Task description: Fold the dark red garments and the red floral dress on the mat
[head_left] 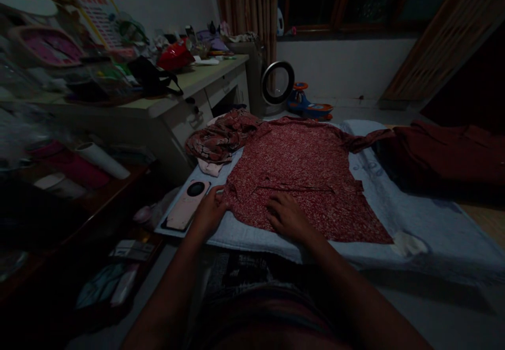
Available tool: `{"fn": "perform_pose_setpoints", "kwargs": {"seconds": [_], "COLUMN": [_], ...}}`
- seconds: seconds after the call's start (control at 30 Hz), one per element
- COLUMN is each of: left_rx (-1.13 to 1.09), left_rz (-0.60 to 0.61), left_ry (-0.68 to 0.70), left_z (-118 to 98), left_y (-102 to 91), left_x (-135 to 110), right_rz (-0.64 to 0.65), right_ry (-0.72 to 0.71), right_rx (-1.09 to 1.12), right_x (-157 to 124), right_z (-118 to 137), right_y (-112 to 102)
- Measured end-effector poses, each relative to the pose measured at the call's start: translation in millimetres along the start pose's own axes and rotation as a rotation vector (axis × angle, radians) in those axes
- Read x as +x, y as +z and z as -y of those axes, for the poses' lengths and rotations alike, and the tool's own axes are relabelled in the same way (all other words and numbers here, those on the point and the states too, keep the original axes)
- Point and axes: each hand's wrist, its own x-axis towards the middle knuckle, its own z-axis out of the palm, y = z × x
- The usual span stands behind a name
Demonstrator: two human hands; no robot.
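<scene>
A red shirt (300,155) with a fine pale pattern lies spread on a light blue cloth (244,234). At its near left edge, my left hand (212,210) pinches the fabric between thumb and fingers. My right hand (287,214) rests on the shirt's near part, its fingers apart and slightly bent, holding nothing. A crease runs across the fabric just beyond that hand. Left of my left hand lies a pink phone (185,208) with a round dark camera ring. Beyond the phone sits a crumpled patterned red garment (223,134).
Folded dark red clothes (450,150) are stacked at the right. A small white cloth (409,244) lies by the shirt's near right corner. On the left stands a cluttered desk (158,105). A blue and orange ride-on toy (310,105) is on the floor behind.
</scene>
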Motion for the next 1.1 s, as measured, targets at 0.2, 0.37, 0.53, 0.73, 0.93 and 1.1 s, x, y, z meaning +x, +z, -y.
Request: {"fn": "perform_pose_setpoints", "kwargs": {"seconds": [0.2, 0.37, 0.53, 0.73, 0.93, 1.1], "left_rx": [-0.043, 0.439, 0.757, 0.944, 0.935, 0.546], "left_rz": [-0.126, -0.095, 0.026, 0.038, -0.061, 0.272], "left_ry": [-0.025, -0.03, -0.088, -0.102, 0.159, 0.377], "left_z": [-10.9, -12.1, -14.5, -25.4, -38.9, -23.7], "left_y": [-5.7, -10.9, -8.1, -11.5, -11.6, -1.2], "left_x": [-3.6, -10.9, -19.9, -26.9, -31.4, -27.3], "right_rz": [0.001, 0.004, 0.008, 0.007, -0.011, -0.011], "right_ry": [0.014, 0.023, 0.016, 0.011, 0.01, 0.004], "right_rx": [0.012, 0.006, 0.01, -0.015, -0.022, -0.02], "right_x": [0.8, 0.1, -0.2, -0.4, 0.0, -0.1], "right_z": [-0.6, -0.4, -2.4, -1.5, -1.1, -2.6], "right_y": [1.3, 1.4, 3.1, 2.5, 2.9, 4.9]}}
